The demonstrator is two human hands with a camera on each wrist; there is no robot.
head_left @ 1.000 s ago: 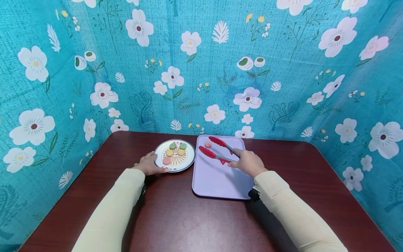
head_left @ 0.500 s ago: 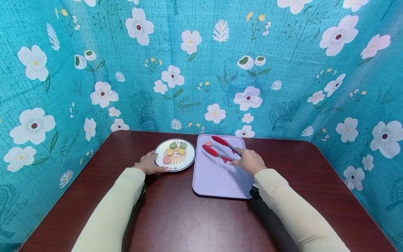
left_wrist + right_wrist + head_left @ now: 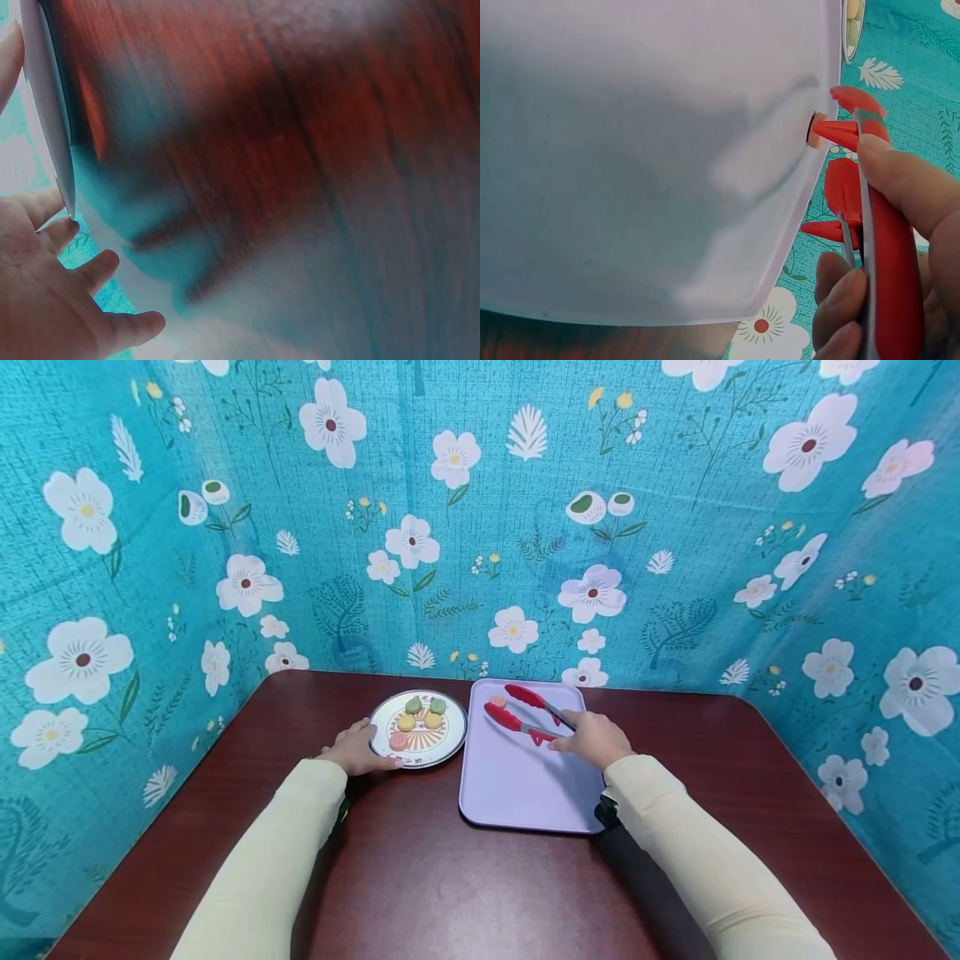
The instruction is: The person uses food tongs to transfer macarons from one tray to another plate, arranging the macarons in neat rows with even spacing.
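Note:
My left hand [image 3: 354, 750] holds the left rim of a white patterned plate [image 3: 452, 742], thumb along the front edge; in the left wrist view its other fingers spread loosely. On the plate lie a pink macaron [image 3: 398, 741], two yellow macarons [image 3: 407, 722] and two green macarons [image 3: 438, 705]. My right hand [image 3: 596, 739] grips red-tipped metal tongs [image 3: 502, 717] over a lilac tray [image 3: 517, 785]. The tongs' arms are spread, with one more pink macaron [image 3: 497, 701] on the tray near their tips. In the right wrist view, this macaron [image 3: 819, 133] is partly hidden behind a red part of the tongs.
The plate and tray stand side by side on a dark reddish-brown wooden table [image 3: 420, 860]. A blue floral curtain [image 3: 480, 577] hangs behind the table and along both sides.
The right hand has shifted the tongs slightly right and back, so their spread tips now stand around the pink macaron on the tray. My left hand stays at the plate.

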